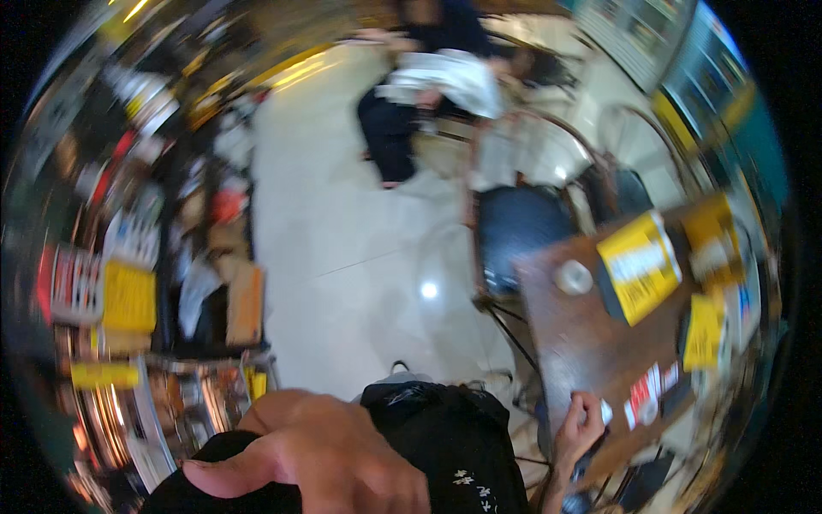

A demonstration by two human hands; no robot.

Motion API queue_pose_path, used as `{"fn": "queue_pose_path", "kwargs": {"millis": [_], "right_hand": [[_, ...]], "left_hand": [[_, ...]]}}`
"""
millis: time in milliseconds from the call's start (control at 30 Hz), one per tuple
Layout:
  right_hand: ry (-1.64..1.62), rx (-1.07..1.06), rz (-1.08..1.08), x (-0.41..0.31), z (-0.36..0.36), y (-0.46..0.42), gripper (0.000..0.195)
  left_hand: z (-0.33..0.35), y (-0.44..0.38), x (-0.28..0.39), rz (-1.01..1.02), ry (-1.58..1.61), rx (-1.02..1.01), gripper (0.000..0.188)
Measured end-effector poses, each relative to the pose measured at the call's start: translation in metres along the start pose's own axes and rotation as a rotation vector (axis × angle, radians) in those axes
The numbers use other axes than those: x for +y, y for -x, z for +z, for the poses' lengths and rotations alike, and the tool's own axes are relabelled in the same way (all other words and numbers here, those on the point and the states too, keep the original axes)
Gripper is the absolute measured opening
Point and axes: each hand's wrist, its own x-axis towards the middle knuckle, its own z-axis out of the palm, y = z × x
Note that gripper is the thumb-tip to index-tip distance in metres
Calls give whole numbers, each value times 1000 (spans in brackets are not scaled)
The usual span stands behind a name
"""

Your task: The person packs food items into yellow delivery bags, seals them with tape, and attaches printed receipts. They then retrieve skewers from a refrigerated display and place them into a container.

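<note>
My left hand (334, 443) is large and close to the camera at the bottom, its thumb stretched to the left over something black. Its other fingers are blurred or hidden, so a grip cannot be made out. My right hand (581, 417) is at the near left edge of a brown wooden table (571, 334), with its fingers curled. A small white item (605, 411) shows right beside those fingers; whether they hold it cannot be told. Red and white packets (642, 395) lie to the right of this hand. Black clothing with white marks covers my front between the hands.
A white roll-like object (573, 277) and yellow-labelled items (639, 266) stand on the table. Beyond its left edge is a black-seated chair (523, 225). Shelves with goods and a cardboard box (244, 305) line the left. A person (424, 83) is farther ahead, beside the pale tiled floor (347, 257).
</note>
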Motion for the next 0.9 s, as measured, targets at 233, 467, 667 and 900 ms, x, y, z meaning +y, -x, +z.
{"fn": "queue_pose_path", "kwargs": {"millis": [233,467,667,900], "right_hand": [[-145,-254,-69,-109,152,6,19],[-204,-415,-70,-199,336,-41,25],[-247,-633,-113,-307,556,-129,20],[-501,-920,-606,-569,839,-183,13]], "left_hand": [[95,59,160,247,-348,289,88],[50,121,325,208,-639,255,90],[-62,208,536,55,-837,188,74],[-63,371,663,-708,-1710,2083,23]]}}
